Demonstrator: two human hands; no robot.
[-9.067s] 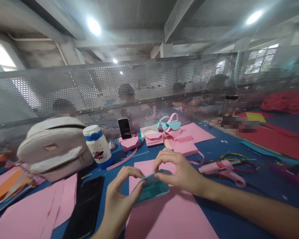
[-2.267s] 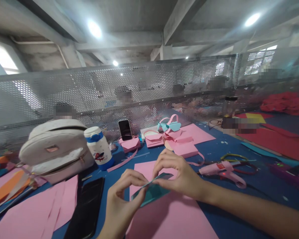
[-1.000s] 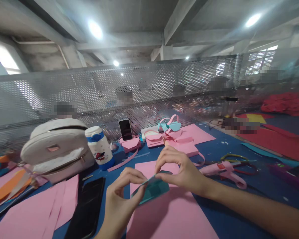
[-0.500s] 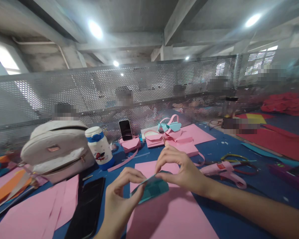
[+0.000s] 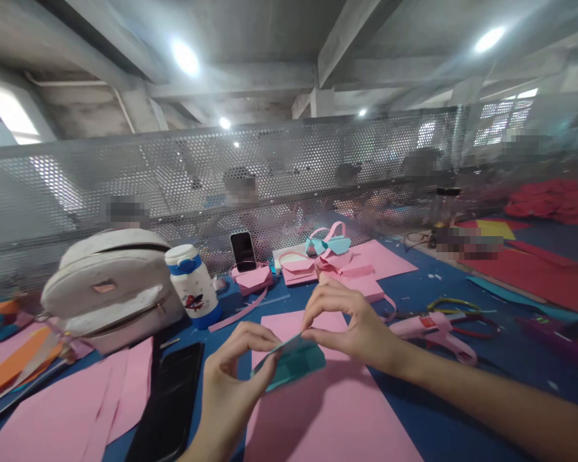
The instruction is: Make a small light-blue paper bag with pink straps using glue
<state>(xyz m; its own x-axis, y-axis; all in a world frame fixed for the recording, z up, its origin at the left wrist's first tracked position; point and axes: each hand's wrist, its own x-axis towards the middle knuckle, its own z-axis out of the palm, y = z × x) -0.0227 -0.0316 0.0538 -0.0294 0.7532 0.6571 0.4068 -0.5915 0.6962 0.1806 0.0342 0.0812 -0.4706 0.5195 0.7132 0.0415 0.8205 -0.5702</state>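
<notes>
Two hands pinch a small teal paper piece over a pink sheet

I can see the person's left hand (image 5: 225, 377) with thumb and fingertips pressed together on the left part of a folded teal paper (image 5: 297, 367). The right hand (image 5: 359, 326) pinches the upper edge of that same piece between thumb and fingers, just beside the left fingertips. The teal paper hangs tilted from this double grip, its broad side facing the person, above a pink sheet (image 5: 334, 417) that stretches from beyond the hands back toward the wearer. Whether its lower edge touches the sheet I cannot tell from here.

Left of the grip, a black phone (image 5: 166, 401) lies on the blue table (image 5: 399, 410), with cut pink paper (image 5: 72, 410) farther left. Beyond the left hand stand a white bottle (image 5: 192, 287) with a blue lid and a pale backpack (image 5: 110, 292). Straight past the grip sit small pink paper bags, one (image 5: 251, 278) with an upright phone (image 5: 243, 251) at its back, another near a teal bow (image 5: 328, 244). Right of the grip, beyond the right forearm, a pink glue gun (image 5: 436, 328) lies on its side.
</notes>
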